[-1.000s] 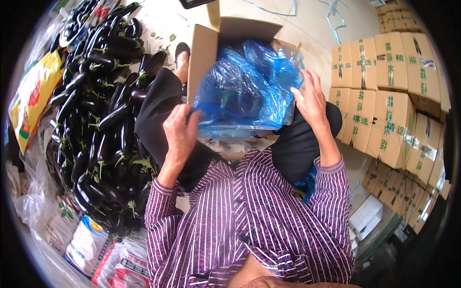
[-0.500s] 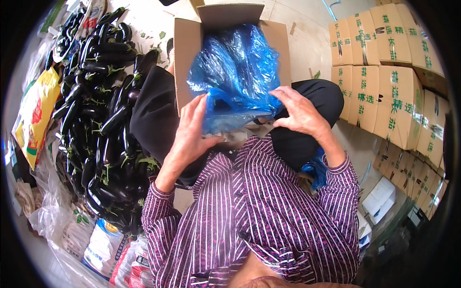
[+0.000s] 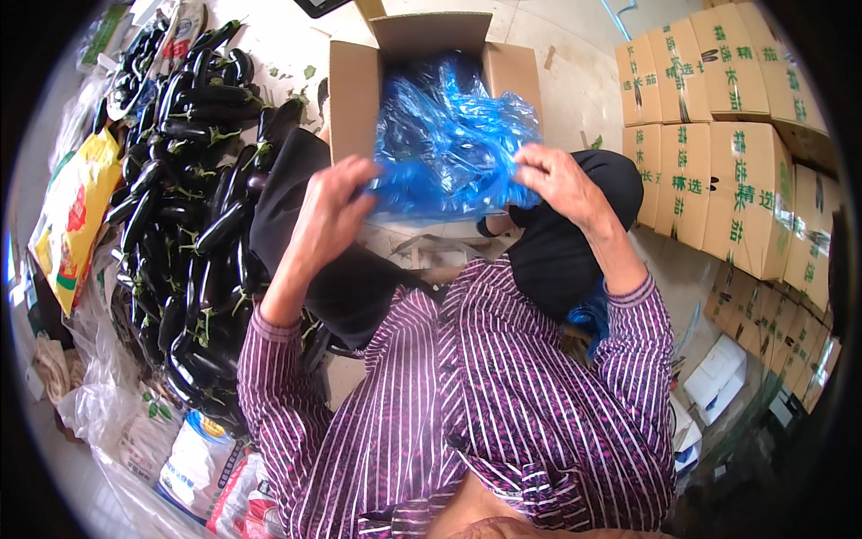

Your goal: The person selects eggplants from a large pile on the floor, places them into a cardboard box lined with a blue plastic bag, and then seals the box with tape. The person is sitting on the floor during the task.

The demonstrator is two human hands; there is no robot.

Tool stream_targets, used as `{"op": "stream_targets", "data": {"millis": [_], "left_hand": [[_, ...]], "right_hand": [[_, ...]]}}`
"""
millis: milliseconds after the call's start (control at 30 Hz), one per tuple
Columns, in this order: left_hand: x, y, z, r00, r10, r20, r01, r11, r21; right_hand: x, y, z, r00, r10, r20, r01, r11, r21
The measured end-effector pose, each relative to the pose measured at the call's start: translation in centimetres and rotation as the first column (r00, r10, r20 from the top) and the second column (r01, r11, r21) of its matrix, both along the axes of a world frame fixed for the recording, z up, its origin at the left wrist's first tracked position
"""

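Note:
In front of me stands an open cardboard box (image 3: 356, 99) lined with a crumpled blue plastic bag (image 3: 449, 135), which spills over the near edge. My left hand (image 3: 334, 208) is curled at the bag's near left corner, its fingertips slightly blurred and closed on the film. At the opposite corner my right hand (image 3: 561, 184) pinches the bag between thumb and fingers. The film stretches between both hands. Dark shapes show faintly through the plastic, but I cannot make out what lies under it.
A big heap of dark eggplants (image 3: 193, 225) lies at my left, beside a yellow printed bag (image 3: 76, 220) and white sacks (image 3: 197, 458). Taped cardboard boxes (image 3: 736, 193) are stacked at my right. Behind my right knee is more blue plastic (image 3: 588, 314).
Both hands have moved slightly outward and away from me, and their spread fingers have closed on the film. The bag's near edge is now drawn wider and more bunched.

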State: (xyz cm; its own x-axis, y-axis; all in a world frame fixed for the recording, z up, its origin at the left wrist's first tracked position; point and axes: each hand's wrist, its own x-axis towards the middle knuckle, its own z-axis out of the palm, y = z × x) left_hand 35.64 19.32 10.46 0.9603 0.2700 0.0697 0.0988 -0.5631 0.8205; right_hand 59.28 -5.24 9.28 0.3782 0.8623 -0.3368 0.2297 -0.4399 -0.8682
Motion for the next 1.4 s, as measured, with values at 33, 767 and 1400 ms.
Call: {"op": "stream_targets", "data": {"millis": [33, 767, 1400], "left_hand": [[1.9, 0.4, -0.1, 0.998, 0.03, -0.056, -0.037, 0.99, -0.135], [13.0, 1.9, -10.4, 0.949, -0.087, -0.303, 0.252, 0.785, 0.565], [14.6, 3.2, -14.3, 0.994, -0.099, -0.04, 0.105, 0.98, 0.171]], "right_hand": [[1.2, 1.1, -1.9, 0.988, -0.024, -0.153, 0.027, 0.999, 0.017], [-0.9, 7.5, -9.9, 0.856, 0.496, 0.142, -0.512, 0.852, 0.112], [2.0, 14.7, -8.0, 0.779, -0.349, 0.52, 0.174, 0.918, 0.356]]}}
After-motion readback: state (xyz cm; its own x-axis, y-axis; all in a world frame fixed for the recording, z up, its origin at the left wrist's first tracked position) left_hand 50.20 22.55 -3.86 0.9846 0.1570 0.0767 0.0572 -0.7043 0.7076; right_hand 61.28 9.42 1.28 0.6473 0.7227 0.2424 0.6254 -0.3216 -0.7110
